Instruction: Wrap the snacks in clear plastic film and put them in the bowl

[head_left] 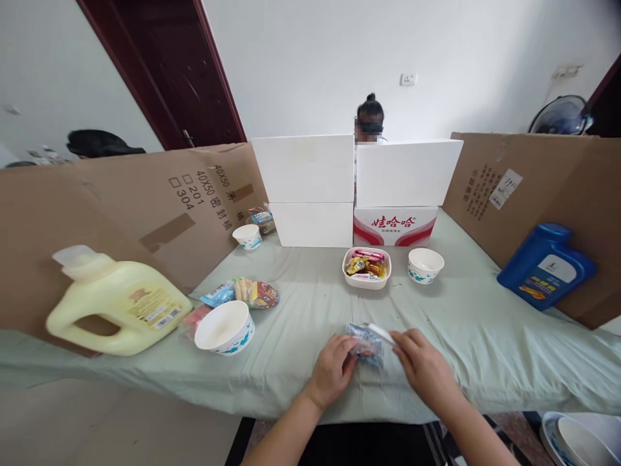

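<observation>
Near the front edge of the table, my left hand (333, 367) has its fingers closed on the side of a small clear-and-blue plastic packet (371, 349). What is inside the packet looks reddish, but I cannot make it out. My right hand (425, 367) pinches a thin white stick-like tool (381, 332), whose far end lies over the top of the packet. Beyond my hands is a white tray (367, 283) of small wrapped snacks (366, 264). A paper bowl (425, 265) with a blue pattern stands to its right.
Left are a larger paper bowl (226, 328), snack bags (252, 293) and a pale yellow jug (121, 304). A small bowl (248, 236) sits farther back. White boxes (310, 223) and cardboard walls (145, 207) border the table. A blue bottle (546, 265) leans right; a person (370, 116) sits behind.
</observation>
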`<action>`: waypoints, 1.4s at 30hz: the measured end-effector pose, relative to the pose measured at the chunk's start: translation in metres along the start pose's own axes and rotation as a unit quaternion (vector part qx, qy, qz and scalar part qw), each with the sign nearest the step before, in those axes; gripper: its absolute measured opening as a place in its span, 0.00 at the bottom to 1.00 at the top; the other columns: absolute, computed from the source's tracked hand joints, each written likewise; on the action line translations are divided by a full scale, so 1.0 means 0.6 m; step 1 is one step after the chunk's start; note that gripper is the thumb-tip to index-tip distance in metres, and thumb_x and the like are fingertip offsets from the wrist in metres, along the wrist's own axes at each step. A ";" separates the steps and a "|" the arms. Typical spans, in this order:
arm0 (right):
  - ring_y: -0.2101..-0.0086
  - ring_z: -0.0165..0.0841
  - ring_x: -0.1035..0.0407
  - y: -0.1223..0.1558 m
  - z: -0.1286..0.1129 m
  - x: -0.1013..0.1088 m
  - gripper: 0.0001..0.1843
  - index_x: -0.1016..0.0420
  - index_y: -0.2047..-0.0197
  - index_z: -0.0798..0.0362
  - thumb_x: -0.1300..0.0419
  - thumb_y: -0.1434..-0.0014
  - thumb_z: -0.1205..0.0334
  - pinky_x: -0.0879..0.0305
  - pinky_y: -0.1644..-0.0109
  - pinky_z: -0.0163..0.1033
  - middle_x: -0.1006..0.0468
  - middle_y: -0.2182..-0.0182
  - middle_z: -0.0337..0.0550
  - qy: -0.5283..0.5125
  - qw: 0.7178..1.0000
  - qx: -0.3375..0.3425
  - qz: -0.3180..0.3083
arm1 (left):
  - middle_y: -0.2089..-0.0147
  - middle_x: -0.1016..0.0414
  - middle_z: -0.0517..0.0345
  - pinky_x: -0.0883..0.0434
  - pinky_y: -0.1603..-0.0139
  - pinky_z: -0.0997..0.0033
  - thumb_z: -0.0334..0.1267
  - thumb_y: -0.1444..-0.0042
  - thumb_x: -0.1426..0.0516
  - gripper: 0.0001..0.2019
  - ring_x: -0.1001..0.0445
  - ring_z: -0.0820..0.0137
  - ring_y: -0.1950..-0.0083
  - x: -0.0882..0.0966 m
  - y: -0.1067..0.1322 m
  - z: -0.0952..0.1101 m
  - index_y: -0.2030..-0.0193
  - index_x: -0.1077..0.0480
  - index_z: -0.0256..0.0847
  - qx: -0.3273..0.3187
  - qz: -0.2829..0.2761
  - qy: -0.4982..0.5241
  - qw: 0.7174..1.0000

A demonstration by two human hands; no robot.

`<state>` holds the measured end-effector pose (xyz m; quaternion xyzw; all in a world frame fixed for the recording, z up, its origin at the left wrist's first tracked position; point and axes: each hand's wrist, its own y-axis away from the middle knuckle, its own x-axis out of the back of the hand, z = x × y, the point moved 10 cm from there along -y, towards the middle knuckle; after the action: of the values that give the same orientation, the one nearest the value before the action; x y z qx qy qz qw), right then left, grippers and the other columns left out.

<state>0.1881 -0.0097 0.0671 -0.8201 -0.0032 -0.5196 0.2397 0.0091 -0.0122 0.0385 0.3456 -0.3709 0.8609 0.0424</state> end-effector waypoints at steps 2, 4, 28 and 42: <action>0.66 0.33 0.27 -0.011 -0.056 -0.018 0.18 0.29 0.46 0.47 0.55 0.32 0.58 0.33 0.65 0.35 0.26 0.61 0.44 -0.001 0.999 0.034 -0.042 | 0.56 0.27 0.51 0.26 0.55 0.61 0.33 0.40 0.46 0.17 0.26 0.65 0.57 0.004 0.008 -0.022 0.44 0.38 0.43 0.054 0.029 0.015 0.998; 0.66 0.33 0.27 -0.008 -0.069 -0.029 0.17 0.28 0.47 0.47 0.55 0.33 0.60 0.34 0.66 0.35 0.26 0.62 0.43 0.009 0.997 0.035 -0.072 | 0.57 0.27 0.53 0.26 0.58 0.64 0.34 0.41 0.44 0.19 0.26 0.67 0.60 0.005 0.015 -0.040 0.44 0.42 0.42 0.100 0.045 0.043 0.993; 0.54 0.38 0.29 0.014 -0.107 -0.021 0.14 0.29 0.51 0.50 0.51 0.36 0.67 0.29 0.51 0.46 0.24 0.56 0.47 -0.041 0.989 0.140 0.014 | 0.61 0.31 0.56 0.30 0.61 0.71 0.43 0.41 0.47 0.14 0.30 0.70 0.64 0.036 0.030 -0.126 0.51 0.37 0.41 0.315 0.130 0.215 0.915; 0.61 0.42 0.29 -0.064 -0.032 -0.051 0.18 0.26 0.48 0.55 0.51 0.37 0.70 0.35 0.58 0.44 0.20 0.63 0.51 0.129 0.990 0.014 -0.052 | 0.47 0.28 0.45 0.34 0.45 0.49 0.33 0.40 0.48 0.13 0.31 0.54 0.45 0.030 -0.053 0.005 0.51 0.29 0.42 0.073 -0.097 -0.133 0.984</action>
<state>0.1478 0.0243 0.0624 -0.7413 -0.0219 -0.6331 0.2218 0.0075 0.0056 0.0707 0.4935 -0.2742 0.8238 0.0511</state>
